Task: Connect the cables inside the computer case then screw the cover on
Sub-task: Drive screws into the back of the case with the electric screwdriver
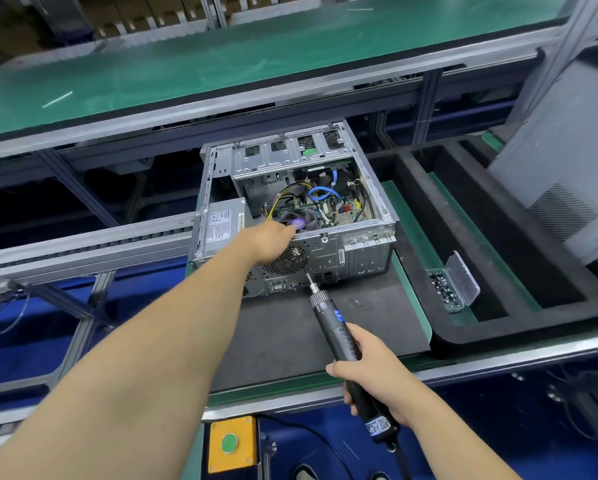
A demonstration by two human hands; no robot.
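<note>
Left hand: the arm was stretched forward, the hand lay on the rear top edge of the computer case; its fingers were hidden, so the grip was unclear.
Right hand: fingers were curled around the electric screwdriver, its tip touching the case's back panel.
Case: it stood open on the desk, cables visible inside.

Open computer case lying on its side on the dark mat, cover off.

The bare metal case is sitting with its open side facing up and its rear panel facing the person, showing the power supply at left, the fan, the green board and drive bays at the far end. Yellow, black and blue cables are looping loosely over the board inside. The grey cover, vented near its lower edge, is standing tilted well apart at the right.
</note>
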